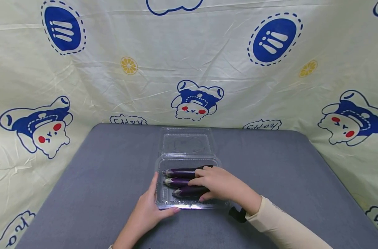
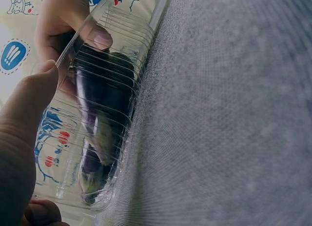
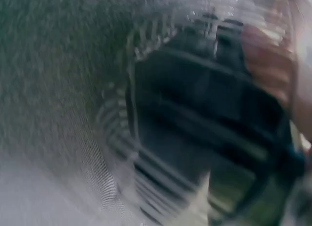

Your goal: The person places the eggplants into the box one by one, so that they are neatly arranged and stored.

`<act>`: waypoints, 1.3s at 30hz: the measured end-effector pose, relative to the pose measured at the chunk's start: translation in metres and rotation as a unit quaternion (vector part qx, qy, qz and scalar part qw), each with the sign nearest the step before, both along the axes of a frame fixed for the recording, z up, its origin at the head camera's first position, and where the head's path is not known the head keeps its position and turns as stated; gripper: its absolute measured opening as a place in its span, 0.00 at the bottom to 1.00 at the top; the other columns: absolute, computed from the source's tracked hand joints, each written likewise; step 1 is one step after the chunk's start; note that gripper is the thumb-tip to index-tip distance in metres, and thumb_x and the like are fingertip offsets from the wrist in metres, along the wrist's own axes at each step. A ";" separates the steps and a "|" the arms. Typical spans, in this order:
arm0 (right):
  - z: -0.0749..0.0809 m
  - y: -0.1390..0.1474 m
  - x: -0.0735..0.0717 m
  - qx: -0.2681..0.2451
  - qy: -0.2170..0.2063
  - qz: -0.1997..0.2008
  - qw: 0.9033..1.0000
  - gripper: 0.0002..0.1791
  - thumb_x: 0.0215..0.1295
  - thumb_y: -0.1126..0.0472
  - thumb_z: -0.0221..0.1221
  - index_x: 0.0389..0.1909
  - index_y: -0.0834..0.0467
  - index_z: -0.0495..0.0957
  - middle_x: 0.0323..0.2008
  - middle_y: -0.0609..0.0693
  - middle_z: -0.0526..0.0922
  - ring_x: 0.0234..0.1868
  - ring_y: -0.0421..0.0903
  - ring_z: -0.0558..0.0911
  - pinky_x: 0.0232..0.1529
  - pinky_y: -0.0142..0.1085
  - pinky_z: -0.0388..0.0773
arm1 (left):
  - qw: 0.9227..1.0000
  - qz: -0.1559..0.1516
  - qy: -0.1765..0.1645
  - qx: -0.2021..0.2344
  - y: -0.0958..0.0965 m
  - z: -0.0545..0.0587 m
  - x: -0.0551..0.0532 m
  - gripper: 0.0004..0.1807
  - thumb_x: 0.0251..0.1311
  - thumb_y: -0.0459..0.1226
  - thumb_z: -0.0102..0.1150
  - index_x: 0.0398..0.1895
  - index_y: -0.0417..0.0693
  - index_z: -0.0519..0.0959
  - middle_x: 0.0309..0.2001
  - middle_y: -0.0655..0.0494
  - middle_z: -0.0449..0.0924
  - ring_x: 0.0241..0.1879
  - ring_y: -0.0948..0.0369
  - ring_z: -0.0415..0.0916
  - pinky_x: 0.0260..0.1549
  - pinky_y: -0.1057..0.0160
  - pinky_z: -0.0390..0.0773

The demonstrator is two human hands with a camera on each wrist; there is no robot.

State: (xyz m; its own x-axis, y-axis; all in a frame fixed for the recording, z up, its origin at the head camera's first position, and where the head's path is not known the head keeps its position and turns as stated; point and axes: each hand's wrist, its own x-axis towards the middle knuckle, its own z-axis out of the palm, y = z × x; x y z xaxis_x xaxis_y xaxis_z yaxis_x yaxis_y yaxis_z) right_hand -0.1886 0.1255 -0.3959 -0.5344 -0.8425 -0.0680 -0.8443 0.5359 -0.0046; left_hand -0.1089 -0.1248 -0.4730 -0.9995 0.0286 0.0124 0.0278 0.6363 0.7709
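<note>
A clear plastic clamshell container [image 1: 189, 204] lies with its base toward me. Inside are three dark purple eggplants [image 1: 176, 173], side by side, their stem ends to the left. My right hand [image 1: 220, 183] reaches in from the right and grips the nearest eggplant [image 1: 189, 191], thumb in front and fingers behind; some fingertips lie over the farther eggplants. My left hand [image 1: 148, 207] braces the container's front left corner, thumb along the front and index finger along the left side. Through the container wall, the left wrist view shows eggplants [image 2: 105, 84]. The right wrist view is blurred.
The container's open lid [image 1: 186, 141] lies flat behind the base. Grey cloth [image 1: 114, 173] covers the table. A patterned pale curtain [image 1: 158, 69] hangs behind it. A black strap or device [image 1: 237, 214] is at my right wrist.
</note>
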 end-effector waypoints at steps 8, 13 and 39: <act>-0.012 -0.008 0.003 -0.014 0.002 0.011 1.000 0.31 0.55 0.42 0.69 0.61 0.44 0.78 0.44 0.42 0.78 0.42 0.41 0.75 0.43 0.36 0.76 | 1.000 -0.002 0.011 -0.005 -0.001 -0.001 -0.001 0.73 0.34 0.67 0.75 0.81 0.53 0.42 0.67 0.35 0.70 0.63 0.46 0.73 0.58 0.44 0.75; -0.018 -0.009 0.006 -0.030 0.005 0.012 0.999 0.31 0.57 0.44 0.68 0.62 0.44 0.78 0.43 0.43 0.76 0.40 0.41 0.71 0.40 0.33 0.71 | 1.000 -0.002 0.009 -0.001 0.000 -0.001 0.000 0.73 0.35 0.65 0.76 0.81 0.53 0.42 0.68 0.36 0.69 0.65 0.45 0.72 0.59 0.43 0.74; -0.035 -0.008 0.001 -0.076 0.067 0.029 0.994 0.32 0.55 0.34 0.65 0.60 0.40 0.80 0.32 0.41 0.75 0.29 0.39 0.68 0.30 0.31 0.67 | 1.000 -0.003 0.002 -0.003 0.001 0.000 0.001 0.74 0.34 0.68 0.74 0.81 0.52 0.42 0.69 0.38 0.68 0.65 0.47 0.71 0.59 0.44 0.75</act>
State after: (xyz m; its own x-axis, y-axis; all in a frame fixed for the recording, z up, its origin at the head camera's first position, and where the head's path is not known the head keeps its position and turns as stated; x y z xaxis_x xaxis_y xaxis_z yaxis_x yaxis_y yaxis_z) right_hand -0.1880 0.1175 -0.4307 -0.4804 -0.8672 0.1309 -0.8721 0.4882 0.0334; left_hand -0.1079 -0.1233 -0.4727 -0.9993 0.0338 0.0170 0.0347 0.6405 0.7672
